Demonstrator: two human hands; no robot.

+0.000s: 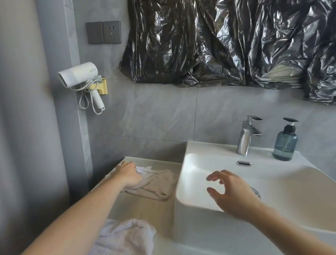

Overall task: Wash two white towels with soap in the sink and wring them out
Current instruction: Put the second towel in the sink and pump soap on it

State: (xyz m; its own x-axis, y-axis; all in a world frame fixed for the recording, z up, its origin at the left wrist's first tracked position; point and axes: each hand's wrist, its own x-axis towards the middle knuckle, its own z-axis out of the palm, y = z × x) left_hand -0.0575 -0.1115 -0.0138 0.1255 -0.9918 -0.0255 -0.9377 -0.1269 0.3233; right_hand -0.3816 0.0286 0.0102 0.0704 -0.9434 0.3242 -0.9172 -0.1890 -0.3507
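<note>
A crumpled towel (157,183) is gripped by the left hand (128,175) on the counter (141,209). The right hand (233,192) is held over the sink (286,188), fingers spread (nothing held). A second towel (121,244) is seen nearer.

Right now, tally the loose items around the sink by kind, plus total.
Towels: 2, the far towel under the left hand, the near towel at the counter's front edge
Soap bottle: 1
Hair dryer on the wall: 1
Total: 4

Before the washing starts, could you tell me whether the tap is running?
Off: no stream falls from the faucet, and the sink basin looks dry.
</note>
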